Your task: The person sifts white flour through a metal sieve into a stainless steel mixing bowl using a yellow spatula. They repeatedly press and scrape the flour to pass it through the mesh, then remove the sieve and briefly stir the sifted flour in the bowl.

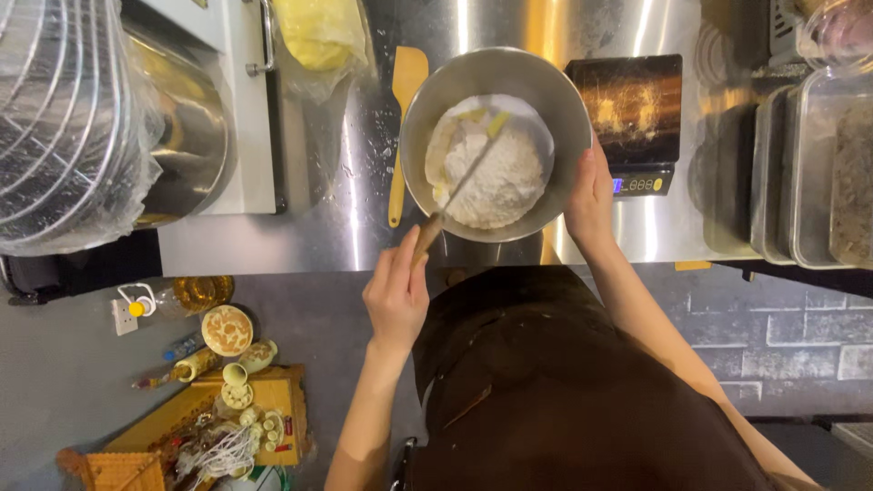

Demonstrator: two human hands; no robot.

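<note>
Steel mixing bowl (496,91) at counter's (364,227) near edge, rigid, slick, flour-heavy: right hand (591,195) clasps its rim, left hand (396,295) closed around spatula (459,186) handle.

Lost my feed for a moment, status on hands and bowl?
Left hand grips spatula handle, blade in flour. Right hand steadies steel bowl at rim. Scale beside bowl, nothing blocking.

Dark brown apron (564,382) over the torso, both forearms bare of sleeves
</note>
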